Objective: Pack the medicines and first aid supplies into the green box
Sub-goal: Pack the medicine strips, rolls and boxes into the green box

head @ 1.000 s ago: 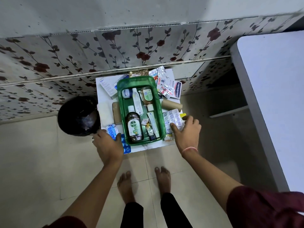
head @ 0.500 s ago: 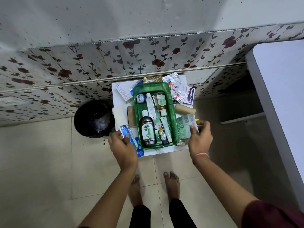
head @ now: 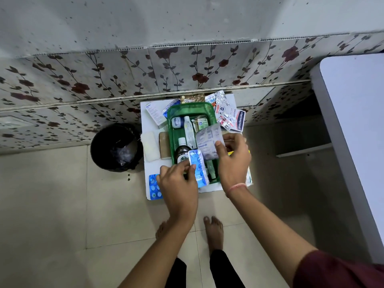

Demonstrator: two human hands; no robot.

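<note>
While both hands were low at the desk (head: 149,125) edges a moment ago, I now see the left hand (head: 178,183) fingers clamped on a blue blister strip (head: 198,167) and the right hand (head: 233,161) pinching a silver tablet strip (head: 208,142) over the green box (head: 191,108).

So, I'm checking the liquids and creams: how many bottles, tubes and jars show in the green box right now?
Bottles: 2, dark bottle and amber bottle
Tubes: 2, white tube and pale green tube
Jars: 1, white jar
Total: 5 showing in the green box
</note>
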